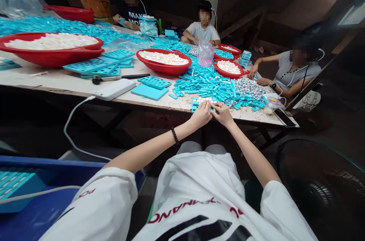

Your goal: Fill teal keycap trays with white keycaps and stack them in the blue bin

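Note:
A blue tray with white pieces in its slots (196, 102) lies at the table's front edge. My left hand (202, 113) rests on it with the fingers pressed together over its front part. Close beside it, my right hand (222, 113) has its thumb and fingers bent together at the tray's right part; whatever is between them is too small to make out. Just behind the tray spreads a heap of loose blue pieces (203, 79). To the left lie a flat blue plate (149, 92) and a blue slotted tray (154, 82).
Red bowls of white pieces (164, 69) stand on the table (57, 81). A white power bank (114, 89) with a cable lies left, a phone (284, 118) right. Three people sit around the table. A blue bin (57, 210) is at lower left, a fan (322, 191) at lower right.

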Demonstrator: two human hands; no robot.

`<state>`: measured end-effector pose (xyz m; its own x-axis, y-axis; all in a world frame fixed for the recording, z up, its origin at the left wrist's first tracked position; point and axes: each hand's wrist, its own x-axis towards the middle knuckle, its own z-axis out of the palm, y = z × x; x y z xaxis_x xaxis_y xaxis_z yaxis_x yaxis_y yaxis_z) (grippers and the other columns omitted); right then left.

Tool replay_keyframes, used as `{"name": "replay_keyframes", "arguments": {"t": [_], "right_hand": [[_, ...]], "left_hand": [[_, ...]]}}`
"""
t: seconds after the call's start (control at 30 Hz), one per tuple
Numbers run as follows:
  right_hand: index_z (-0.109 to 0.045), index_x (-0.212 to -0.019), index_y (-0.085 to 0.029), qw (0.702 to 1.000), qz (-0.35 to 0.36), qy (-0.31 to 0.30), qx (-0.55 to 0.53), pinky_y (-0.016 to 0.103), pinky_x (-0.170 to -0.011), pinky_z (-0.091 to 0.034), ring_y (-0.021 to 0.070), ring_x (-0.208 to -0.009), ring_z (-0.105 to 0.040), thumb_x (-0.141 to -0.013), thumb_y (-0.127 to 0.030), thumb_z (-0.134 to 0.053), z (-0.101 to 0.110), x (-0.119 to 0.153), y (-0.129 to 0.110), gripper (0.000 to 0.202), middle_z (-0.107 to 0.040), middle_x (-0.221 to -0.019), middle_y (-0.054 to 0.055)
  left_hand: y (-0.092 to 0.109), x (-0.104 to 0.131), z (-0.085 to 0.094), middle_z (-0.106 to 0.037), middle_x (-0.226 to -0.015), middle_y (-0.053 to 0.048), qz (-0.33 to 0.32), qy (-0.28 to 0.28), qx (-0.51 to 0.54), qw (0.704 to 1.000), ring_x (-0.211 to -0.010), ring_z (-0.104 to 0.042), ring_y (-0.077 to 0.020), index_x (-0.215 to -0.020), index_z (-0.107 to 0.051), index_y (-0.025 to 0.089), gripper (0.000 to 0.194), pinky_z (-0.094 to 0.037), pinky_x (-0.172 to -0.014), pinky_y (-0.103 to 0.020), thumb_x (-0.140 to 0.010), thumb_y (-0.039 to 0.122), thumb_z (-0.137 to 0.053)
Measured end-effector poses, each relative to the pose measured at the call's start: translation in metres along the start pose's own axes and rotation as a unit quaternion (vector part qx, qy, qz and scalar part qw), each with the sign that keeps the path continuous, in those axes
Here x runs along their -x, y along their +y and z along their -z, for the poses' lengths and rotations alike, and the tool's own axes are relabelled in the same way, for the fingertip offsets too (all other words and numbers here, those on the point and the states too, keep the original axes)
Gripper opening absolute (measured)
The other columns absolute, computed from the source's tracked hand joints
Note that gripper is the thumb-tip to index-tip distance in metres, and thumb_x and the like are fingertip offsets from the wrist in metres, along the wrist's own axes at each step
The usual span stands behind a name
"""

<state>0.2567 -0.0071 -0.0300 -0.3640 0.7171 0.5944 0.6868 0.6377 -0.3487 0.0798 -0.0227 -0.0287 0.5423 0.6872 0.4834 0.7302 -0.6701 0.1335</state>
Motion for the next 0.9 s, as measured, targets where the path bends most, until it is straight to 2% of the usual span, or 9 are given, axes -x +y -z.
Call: {"name": "replay_keyframes", "arguments": {"t": [0.17,0.33,0.5,0.63,0.77,0.9], "right_hand": [[-0.074,-0.122,-0.024,1.0,0.003,0.005,0.014,0.045,-0.101,-0.051,0.0284,-0.107,-0.062,-0.089,-0.014,-0.053,0.0,-0.004,-0.001,0.041,-0.069,-0.108,0.01],[-0.076,-0.117,-0.023,1.0,0.0,0.001,0.024,0.041,-0.098,-0.051,0.0276,-0.103,-0.062,-0.09,-0.014,-0.054,0.002,-0.009,0.0,0.036,-0.068,-0.104,0.01],[-0.077,-0.113,-0.026,1.0,0.0,-0.011,0.024,0.04,-0.094,-0.051,0.0275,-0.101,-0.061,-0.089,-0.013,-0.054,0.003,-0.011,0.0,0.035,-0.068,-0.101,0.009],[-0.078,-0.11,-0.025,1.0,-0.004,-0.014,0.016,0.04,-0.091,-0.051,0.0279,-0.099,-0.06,-0.089,-0.014,-0.054,0.004,-0.014,-0.002,0.034,-0.067,-0.098,0.009],[-0.079,-0.1,-0.024,1.0,-0.013,-0.013,0.01,0.038,-0.089,-0.051,0.0274,-0.095,-0.06,-0.086,-0.014,-0.058,0.004,-0.018,-0.005,0.027,-0.066,-0.092,0.009],[-0.079,-0.104,-0.023,0.999,-0.033,0.008,0.0,0.04,-0.091,-0.051,0.0277,-0.095,-0.061,-0.087,-0.015,-0.056,0.001,-0.016,-0.009,0.029,-0.067,-0.093,0.009]], "left_hand": [[0.002,-0.008,0.01,-0.056,-0.143,-0.026,-0.004,-0.016,-0.024,1.0,-0.137,-0.047,-0.0422,-0.145,-0.05,0.004,0.059,-0.039,-0.112,-0.054,-0.09,0.026,-0.049],[0.007,-0.019,0.02,-0.065,-0.121,-0.027,-0.01,-0.043,-0.055,0.997,-0.118,-0.057,-0.0431,-0.123,-0.066,0.005,0.043,-0.047,-0.094,-0.054,-0.091,0.03,-0.051],[0.01,-0.025,0.026,-0.069,-0.103,-0.025,-0.017,-0.063,-0.08,0.995,-0.105,-0.061,-0.0408,-0.108,-0.073,0.006,0.037,-0.047,-0.086,-0.051,-0.09,0.032,-0.055],[0.008,-0.028,0.028,-0.07,-0.098,-0.022,-0.023,-0.076,-0.089,0.993,-0.102,-0.062,-0.0392,-0.101,-0.075,0.009,0.031,-0.046,-0.086,-0.051,-0.086,0.029,-0.057],[0.007,-0.031,0.033,-0.071,-0.098,-0.023,-0.026,-0.081,-0.085,0.993,-0.101,-0.063,-0.0395,-0.099,-0.075,0.007,0.029,-0.045,-0.089,-0.052,-0.083,0.023,-0.058],[0.005,-0.024,0.039,-0.07,-0.108,-0.025,-0.024,-0.066,-0.064,0.995,-0.11,-0.061,-0.0402,-0.109,-0.072,0.003,0.036,-0.045,-0.096,-0.051,-0.087,0.027,-0.057]]}}
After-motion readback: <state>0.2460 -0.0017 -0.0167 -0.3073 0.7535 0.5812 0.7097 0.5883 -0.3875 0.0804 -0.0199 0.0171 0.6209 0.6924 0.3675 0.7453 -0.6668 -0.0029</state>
